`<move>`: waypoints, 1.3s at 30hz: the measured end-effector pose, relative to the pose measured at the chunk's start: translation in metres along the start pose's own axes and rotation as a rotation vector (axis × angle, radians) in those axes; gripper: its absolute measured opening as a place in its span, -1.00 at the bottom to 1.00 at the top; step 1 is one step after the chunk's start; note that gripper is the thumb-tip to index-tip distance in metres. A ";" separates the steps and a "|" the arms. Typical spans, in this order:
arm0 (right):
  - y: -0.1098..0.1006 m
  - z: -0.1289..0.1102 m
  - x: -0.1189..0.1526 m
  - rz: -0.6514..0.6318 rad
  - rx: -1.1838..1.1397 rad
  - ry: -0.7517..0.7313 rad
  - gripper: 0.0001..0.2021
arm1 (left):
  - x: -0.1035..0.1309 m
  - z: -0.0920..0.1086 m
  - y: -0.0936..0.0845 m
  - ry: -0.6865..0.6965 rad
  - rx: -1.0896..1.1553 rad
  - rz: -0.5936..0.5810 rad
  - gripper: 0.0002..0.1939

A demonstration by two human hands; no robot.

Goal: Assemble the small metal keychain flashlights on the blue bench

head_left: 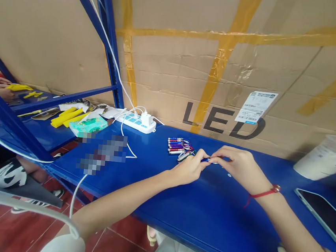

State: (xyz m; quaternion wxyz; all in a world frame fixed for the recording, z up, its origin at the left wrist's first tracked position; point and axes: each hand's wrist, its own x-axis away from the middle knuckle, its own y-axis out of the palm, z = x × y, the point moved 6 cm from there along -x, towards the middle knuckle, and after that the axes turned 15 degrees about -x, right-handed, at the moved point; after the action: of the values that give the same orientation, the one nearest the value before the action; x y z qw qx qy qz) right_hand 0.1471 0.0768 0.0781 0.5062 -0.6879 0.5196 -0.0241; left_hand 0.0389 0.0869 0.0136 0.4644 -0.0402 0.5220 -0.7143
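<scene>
My left hand (pixel 190 168) is closed around a small blue metallic tube (pixel 205 160), like a mini penlight. My right hand (pixel 235 164) pinches the far end of the same tube, with fingertips meeting the left ones. Fingers cover most of the tube. Just left of the hands lies a row of small metallic penlight-like tubes (pixel 178 146) in blue, purple and red. Silver and dark ones (pixel 184 156) lie at its near side, partly behind my left hand. A small white disc (pixel 229 175) rests on the blue tabletop (pixel 160 204) below my right hand.
A white power strip (pixel 138 124) with plugs and cables stands at the back. Left are a green tissue pack (pixel 88 126) and yellow rolls (pixel 68 117). A plastic cup (pixel 319 158) and a phone (pixel 325 216) sit right. Another person's hands (pixel 1 88) are far left.
</scene>
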 end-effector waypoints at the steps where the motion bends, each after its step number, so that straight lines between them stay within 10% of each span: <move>1: 0.002 0.003 0.000 -0.017 0.000 0.018 -0.69 | 0.000 -0.001 0.001 -0.004 -0.007 -0.005 -0.89; 14: 0.035 0.054 0.024 -0.027 -0.529 0.566 -0.68 | 0.003 -0.010 0.023 -0.045 -0.062 -0.085 -0.92; 30: 0.048 0.068 0.029 -0.063 -0.641 0.740 -0.66 | 0.008 -0.013 0.021 -0.114 -0.086 -0.106 -0.89; 39: 0.051 0.056 0.018 0.159 -0.675 0.581 -0.66 | 0.010 -0.020 0.013 -0.208 0.030 -0.058 -0.87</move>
State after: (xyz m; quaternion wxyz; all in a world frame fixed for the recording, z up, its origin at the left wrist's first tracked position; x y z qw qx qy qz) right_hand 0.1515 0.1037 0.0046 0.0870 -0.7372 0.6700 -0.0066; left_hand 0.0309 0.0934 -0.0101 0.4958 -0.1225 0.4588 -0.7271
